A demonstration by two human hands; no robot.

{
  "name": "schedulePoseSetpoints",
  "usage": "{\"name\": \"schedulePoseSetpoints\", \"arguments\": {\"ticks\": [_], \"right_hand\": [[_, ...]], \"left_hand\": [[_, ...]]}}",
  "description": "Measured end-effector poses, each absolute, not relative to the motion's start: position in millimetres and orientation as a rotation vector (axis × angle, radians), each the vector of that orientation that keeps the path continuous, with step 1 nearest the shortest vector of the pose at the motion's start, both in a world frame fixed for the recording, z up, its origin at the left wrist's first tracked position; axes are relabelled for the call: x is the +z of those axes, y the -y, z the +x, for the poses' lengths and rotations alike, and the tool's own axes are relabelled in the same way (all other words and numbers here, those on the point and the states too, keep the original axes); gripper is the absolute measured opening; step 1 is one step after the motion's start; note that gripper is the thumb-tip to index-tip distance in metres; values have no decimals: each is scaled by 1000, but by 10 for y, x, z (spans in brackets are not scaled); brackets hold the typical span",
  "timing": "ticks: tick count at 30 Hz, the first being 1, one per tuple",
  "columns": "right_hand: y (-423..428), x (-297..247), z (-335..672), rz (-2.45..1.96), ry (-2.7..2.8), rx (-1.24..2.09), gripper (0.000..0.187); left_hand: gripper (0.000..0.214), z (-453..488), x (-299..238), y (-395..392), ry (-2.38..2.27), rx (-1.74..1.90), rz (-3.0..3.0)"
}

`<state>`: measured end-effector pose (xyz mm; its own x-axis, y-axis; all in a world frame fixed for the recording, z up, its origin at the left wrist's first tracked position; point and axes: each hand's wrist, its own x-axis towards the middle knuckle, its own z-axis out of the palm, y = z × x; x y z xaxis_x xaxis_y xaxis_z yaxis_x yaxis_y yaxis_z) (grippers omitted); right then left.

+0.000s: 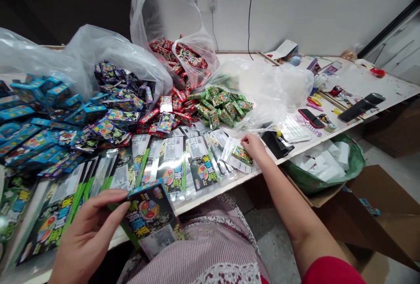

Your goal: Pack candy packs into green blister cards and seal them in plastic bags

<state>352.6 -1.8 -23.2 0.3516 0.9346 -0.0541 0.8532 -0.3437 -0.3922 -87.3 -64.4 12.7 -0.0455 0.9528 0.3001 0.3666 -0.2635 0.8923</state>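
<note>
My left hand (87, 229) pinches the top corner of a black printed pouch (149, 214) between thumb and fingers, tilted over my lap. A blue edge shows along the pouch's top. On the right, my right hand (255, 147) has its fingers closed at the edge of a small green packet (242, 155), which lies on a white printed sheet or bag (226, 157). Whether the fingers grip the packet or what is under it is hard to see. Several more printed pouches (201, 168) lie overlapping along the table's front edge, between the hands.
Piles of small blue boxes (29, 139), purple packets (121, 96), red packets (182, 109) and green packets (225, 104) spill from clear plastic bags (160, 17). A black tape dispenser (277, 144), phone (311, 118) and dark bottle (361, 106) lie right. Below are a green sack (356, 157) and cardboard box (387, 205).
</note>
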Motion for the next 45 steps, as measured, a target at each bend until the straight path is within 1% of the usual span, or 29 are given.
{"name": "schedulePoseSetpoints", "arguments": {"ticks": [2, 6, 10, 13, 16, 18, 20, 23, 29, 36, 41, 43, 45], "right_hand": [[56, -245, 3522, -2271, 1565, 386, 9], [160, -219, 3543, -2163, 1482, 403, 11], [300, 59, 3362, -2006, 1442, 481, 15], [392, 464, 2909, -1747, 1553, 704, 21], [437, 890, 2321, -1200, 1791, 1100, 19], [428, 1083, 1961, -1056, 1932, 1216, 16], [389, 1170, 1678, -1060, 2060, 1214, 14], [312, 1161, 1438, -1177, 2211, 1144, 12], [243, 1113, 1362, -1293, 2300, 1138, 17], [217, 998, 1330, -1226, 2130, 1282, 19], [146, 937, 1333, -1215, 2044, 1395, 17], [95, 911, 1336, -1240, 1990, 1506, 16], [56, 877, 1330, -1265, 1866, 1690, 14]], "left_hand": [[13, -851, 152, 666, -1411, 1281, 1617], [12, -847, 150, 659, -1391, 1264, 1591], [12, -787, 191, 612, -1258, 1300, 1691], [10, -657, 281, 617, -1101, 1291, 1775], [8, -527, 344, 640, -1079, 1283, 1751], [7, -479, 359, 660, -1076, 1270, 1724], [7, -462, 366, 685, -1056, 1252, 1702], [6, -466, 370, 715, -1005, 1262, 1675], [5, -490, 363, 707, -945, 1301, 1652], [12, -446, 330, 709, -1003, 1372, 1625], [11, -406, 299, 724, -1034, 1410, 1639], [15, -412, 291, 729, -1063, 1427, 1663], [21, -429, 288, 730, -1071, 1425, 1707]]}}
